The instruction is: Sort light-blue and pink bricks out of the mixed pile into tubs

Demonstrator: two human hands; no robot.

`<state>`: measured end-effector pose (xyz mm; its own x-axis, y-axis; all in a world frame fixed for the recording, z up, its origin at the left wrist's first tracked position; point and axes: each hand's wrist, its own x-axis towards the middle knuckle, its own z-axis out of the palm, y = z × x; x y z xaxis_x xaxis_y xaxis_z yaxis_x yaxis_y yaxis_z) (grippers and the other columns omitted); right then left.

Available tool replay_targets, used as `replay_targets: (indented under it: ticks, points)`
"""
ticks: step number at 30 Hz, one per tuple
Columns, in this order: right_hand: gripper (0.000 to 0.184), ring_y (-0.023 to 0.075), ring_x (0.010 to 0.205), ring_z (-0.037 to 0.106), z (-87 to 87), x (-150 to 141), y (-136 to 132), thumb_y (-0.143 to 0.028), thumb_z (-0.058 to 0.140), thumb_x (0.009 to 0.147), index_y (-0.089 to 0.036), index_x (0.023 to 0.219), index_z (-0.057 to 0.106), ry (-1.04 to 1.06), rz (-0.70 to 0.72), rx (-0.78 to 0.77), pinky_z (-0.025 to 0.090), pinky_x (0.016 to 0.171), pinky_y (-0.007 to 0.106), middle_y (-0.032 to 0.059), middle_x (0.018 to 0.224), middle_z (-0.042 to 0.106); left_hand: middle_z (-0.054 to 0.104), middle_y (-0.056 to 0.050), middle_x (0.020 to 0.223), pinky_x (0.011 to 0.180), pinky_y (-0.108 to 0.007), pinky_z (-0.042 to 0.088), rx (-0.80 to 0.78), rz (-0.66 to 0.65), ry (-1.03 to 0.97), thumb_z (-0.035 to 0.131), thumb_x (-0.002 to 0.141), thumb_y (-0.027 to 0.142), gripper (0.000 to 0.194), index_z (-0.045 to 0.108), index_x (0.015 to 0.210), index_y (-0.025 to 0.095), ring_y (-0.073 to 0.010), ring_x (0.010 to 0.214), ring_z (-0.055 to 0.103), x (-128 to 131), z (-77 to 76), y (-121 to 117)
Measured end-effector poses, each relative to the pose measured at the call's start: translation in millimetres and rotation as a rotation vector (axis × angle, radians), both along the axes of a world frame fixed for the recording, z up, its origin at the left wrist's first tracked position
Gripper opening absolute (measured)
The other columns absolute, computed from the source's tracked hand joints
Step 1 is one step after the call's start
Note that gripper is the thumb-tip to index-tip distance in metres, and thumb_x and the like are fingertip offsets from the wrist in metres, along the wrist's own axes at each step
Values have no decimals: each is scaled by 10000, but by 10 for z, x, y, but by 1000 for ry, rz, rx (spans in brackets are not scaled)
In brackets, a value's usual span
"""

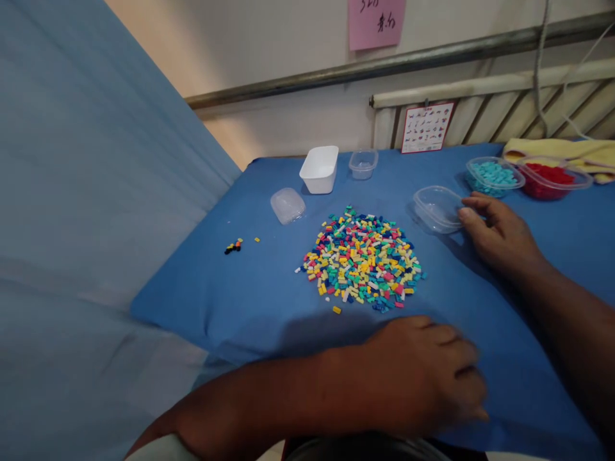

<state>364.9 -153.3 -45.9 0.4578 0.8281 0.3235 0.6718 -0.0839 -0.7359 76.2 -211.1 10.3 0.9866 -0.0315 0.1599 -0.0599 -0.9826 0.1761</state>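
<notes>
My right hand (502, 234) pinches the right rim of a clear plastic container (438, 210), which looks empty and slightly tilted on the blue cloth. To its left lies a broad pile of small coloured plastic bricks (362, 259) in yellow, green, blue, pink and white. Nearer to me, my left hand (427, 371) hovers over or rests on the cloth in front of the pile, knuckles up. Its fingers bend downward and are smeared by motion, so whatever they hold, if anything, is hidden.
Behind the pile stand a white tub (320, 169), a small clear container (363, 164) and a translucent lid or dish (287, 205). At right are containers of turquoise bricks (493, 174) and red bricks (550, 174), near a yellow cloth (567, 153). A few dark and orange pieces (233, 246) lie left.
</notes>
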Motion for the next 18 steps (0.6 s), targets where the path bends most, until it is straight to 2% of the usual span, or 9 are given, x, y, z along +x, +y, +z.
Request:
replay_targets:
  ticks: [2,5,7,9,12,15,18]
  points:
    - [499,344,1259,695,24,-7,-3,-506,653,974,-166,1328,746,18,-25,-6,520,1088,521,220,1547,653,742,-101,1131,804,-388,583,-54,97,29,488,1143,414,341,748,1086,200,-232,988,692,-129,53,240]
    - [505,326,1208,715,35,-4,3,-505,623,997,-157,1346,734,46,-45,-2,532,1075,507,214,1435,725,743,-114,1195,939,-361,573,-68,369,23,451,1124,218,282,723,1187,180,-231,1126,696,-451,192,835]
    - [533,323,1145,733,13,8,21,-520,618,1004,-147,1372,718,64,-47,-4,555,1042,511,211,1321,771,749,-93,1199,937,-352,567,-87,607,-6,501,1083,202,250,721,1199,192,-228,1109,707,-668,274,1253]
    - [578,325,1151,735,-33,29,48,-536,634,997,-142,1417,686,80,-32,-2,566,1040,510,210,1313,770,758,-78,1159,885,-349,561,-120,728,38,568,1018,178,223,739,1160,195,-231,1025,718,-815,314,1571]
    - [683,328,1271,696,-123,76,87,-561,692,958,-163,1507,616,88,17,0,544,1105,508,203,1456,704,762,-62,1145,887,-333,550,-201,670,137,589,981,168,235,754,1146,202,-221,1000,715,-868,286,1775]
    - [770,344,1297,681,-179,120,101,-589,734,926,-190,1564,574,34,58,-17,521,1135,549,189,1490,686,756,-63,1185,912,-317,546,-285,550,147,573,1002,174,262,751,1190,204,-212,1047,709,-831,200,1760]
    - [780,364,1275,690,-174,131,97,-605,721,934,-189,1577,568,-27,50,-39,520,1120,587,190,1481,695,744,-75,1196,924,-317,548,-291,486,115,555,1034,182,255,740,1210,195,-210,1084,702,-842,114,1711]
